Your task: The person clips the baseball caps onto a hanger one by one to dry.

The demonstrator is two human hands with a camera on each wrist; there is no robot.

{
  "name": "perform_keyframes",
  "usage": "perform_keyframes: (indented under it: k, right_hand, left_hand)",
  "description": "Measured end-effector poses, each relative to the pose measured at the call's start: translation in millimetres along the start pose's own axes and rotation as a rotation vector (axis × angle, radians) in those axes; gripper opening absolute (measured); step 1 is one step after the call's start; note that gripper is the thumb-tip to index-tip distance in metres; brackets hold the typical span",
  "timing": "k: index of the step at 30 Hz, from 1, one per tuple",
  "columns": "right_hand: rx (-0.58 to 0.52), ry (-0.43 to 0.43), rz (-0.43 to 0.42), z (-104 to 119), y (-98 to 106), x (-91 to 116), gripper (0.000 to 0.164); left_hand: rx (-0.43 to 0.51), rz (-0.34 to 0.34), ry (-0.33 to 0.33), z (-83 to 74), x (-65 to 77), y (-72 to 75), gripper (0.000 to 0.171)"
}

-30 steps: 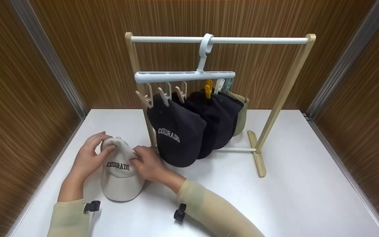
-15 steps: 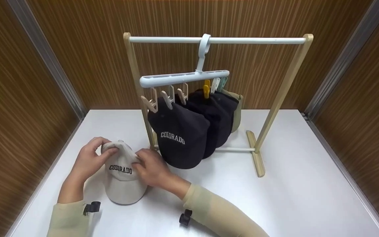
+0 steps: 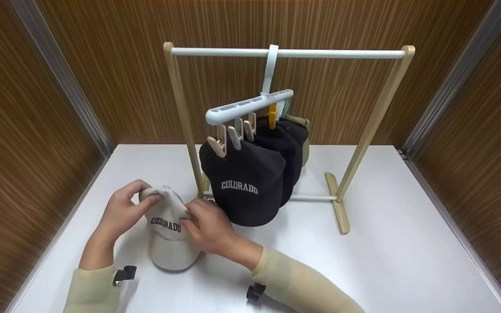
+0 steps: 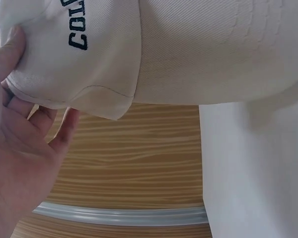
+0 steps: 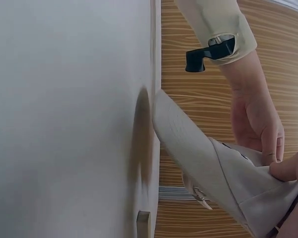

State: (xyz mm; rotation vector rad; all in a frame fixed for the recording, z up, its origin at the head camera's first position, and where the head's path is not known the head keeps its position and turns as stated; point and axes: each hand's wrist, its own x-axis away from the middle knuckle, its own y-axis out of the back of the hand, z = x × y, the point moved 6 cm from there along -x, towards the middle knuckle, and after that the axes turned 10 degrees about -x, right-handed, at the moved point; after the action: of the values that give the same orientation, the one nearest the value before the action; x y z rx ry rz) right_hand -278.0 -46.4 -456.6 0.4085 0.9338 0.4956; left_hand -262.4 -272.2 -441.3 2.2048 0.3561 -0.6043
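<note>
A light beige baseball cap [image 3: 170, 234] with dark COLORADO lettering hangs brim-down between my two hands. My left hand [image 3: 122, 211] pinches its crown edge, the thumb on the front and the fingers behind, as the left wrist view also shows. On the other side my right hand [image 3: 211, 224] pinches the crown with thumb and fingers. In the right wrist view the brim [image 5: 176, 126] tilts close over the white table. Just right of my right hand hangs a black COLORADO cap [image 3: 244, 182], clipped to a pale blue hanger [image 3: 237, 111].
Several more caps hang behind the black one, including a khaki cap [image 3: 306, 150]. The nearest peg, a beige clip [image 3: 219, 145], sits at the hanger's front end. A wooden rack with a white rod [image 3: 333, 54] bears the hanger. Wood-grain walls [image 3: 37, 130] enclose the white table [image 3: 398, 243].
Both hands have carried the beige cap slightly right. The hanger has swivelled, its left end swinging toward me and rightward, and the clipped caps have turned with it.
</note>
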Motion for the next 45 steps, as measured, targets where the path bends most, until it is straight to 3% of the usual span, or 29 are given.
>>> perform_keyframes:
  k: [10,24,45]
  right_hand:
    - [-0.036,0.064,-0.010,8.8,26.5,9.0,0.019]
    - [-0.040,0.107,-0.048,13.8,62.6,25.1,0.021]
    - [-0.097,0.106,-0.068,22.3,111.0,32.3,0.017]
  left_hand:
    - [0.035,-0.056,-0.103,-26.6,-2.0,-1.2,0.021]
    - [0.142,-0.037,-0.273,-62.6,-4.8,-12.6,0.024]
    - [0.239,-0.044,-0.378,-112.4,-8.6,-24.1,0.024]
